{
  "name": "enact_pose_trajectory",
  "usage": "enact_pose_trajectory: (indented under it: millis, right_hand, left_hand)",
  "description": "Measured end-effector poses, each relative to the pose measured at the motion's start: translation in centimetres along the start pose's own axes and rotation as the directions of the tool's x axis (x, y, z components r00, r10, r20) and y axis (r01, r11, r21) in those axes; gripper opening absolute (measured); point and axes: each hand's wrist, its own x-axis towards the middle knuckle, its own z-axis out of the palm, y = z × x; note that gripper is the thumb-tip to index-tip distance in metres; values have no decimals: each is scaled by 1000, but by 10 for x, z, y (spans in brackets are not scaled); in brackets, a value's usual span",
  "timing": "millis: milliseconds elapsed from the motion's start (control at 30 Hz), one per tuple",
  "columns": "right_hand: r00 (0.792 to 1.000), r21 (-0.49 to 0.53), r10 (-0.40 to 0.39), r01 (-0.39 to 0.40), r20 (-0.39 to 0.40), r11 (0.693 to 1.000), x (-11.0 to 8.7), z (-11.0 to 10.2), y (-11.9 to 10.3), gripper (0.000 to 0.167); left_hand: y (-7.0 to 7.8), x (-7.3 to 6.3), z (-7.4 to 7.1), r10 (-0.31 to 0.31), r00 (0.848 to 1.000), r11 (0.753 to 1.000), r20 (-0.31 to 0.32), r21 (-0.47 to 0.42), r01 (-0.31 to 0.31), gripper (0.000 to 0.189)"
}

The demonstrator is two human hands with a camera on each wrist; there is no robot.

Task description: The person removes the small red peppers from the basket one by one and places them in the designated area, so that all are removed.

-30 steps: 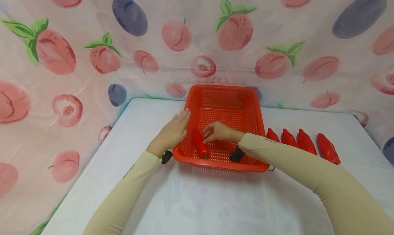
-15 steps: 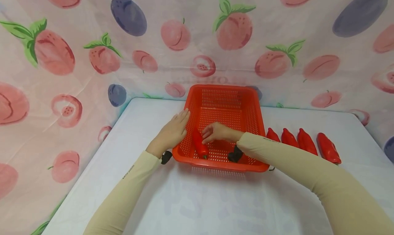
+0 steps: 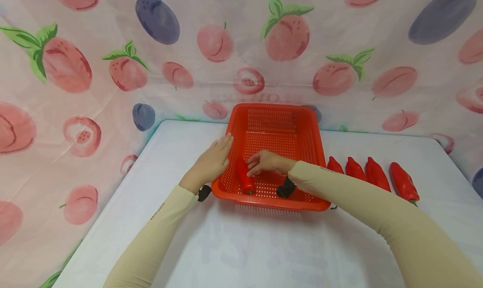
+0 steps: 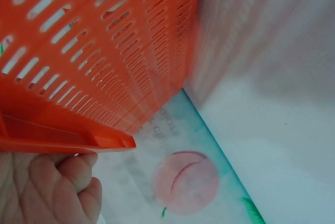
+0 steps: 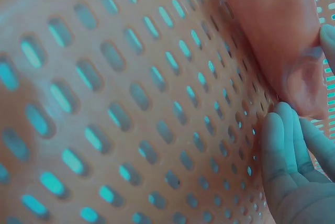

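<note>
A red pepper (image 3: 246,178) lies lengthwise along the left side inside the red plastic basket (image 3: 271,202), its green stem toward the front rim. My right hand (image 3: 267,161) reaches into the basket and holds this pepper lightly, thumb on one side and fingers on the other, as the right wrist view shows with the pepper (image 5: 280,30) between them. Outside, my left hand (image 3: 211,162) rests on the basket's left rim with its fingers straight. In the left wrist view that hand (image 4: 47,187) touches the rim from beneath the overhanging edge of the basket (image 4: 120,67).
Several more red peppers (image 3: 377,175) lie in a row on the white table (image 3: 264,246), right of the basket; the right sleeve partly covers some. A fruit-printed cloth (image 3: 234,40) hangs behind and at the left. Black wrist cameras (image 3: 286,188) sit under both wrists.
The right hand and wrist have shifted slightly left, and the stem end of the pepper in the basket has moved a little left. The left hand and basket have stayed put.
</note>
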Motion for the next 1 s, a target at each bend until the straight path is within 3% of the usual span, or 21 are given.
enact_pose_trajectory:
  millis: [200, 567, 867, 1000]
  right_hand:
    - [1000, 0, 17, -17, 6, 1000, 2, 0, 1, 57]
    - [998, 99, 8, -14, 65, 995, 2, -1, 1, 57]
    - [1000, 120, -3, -1, 28, 993, 0, -2, 1, 61]
    - [1000, 128, 7, -7, 3, 992, 1, -3, -1, 54]
  left_hand:
    - [1, -1, -2, 5, 1000, 1000, -2, -8, -5, 57]
    - [0, 0, 1, -5, 1000, 1000, -6, -3, 5, 57]
    - [0, 0, 1, -7, 1000, 1000, -6, -11, 7, 58]
    - [0, 0, 0, -9, 1000, 1000, -4, -13, 9, 58]
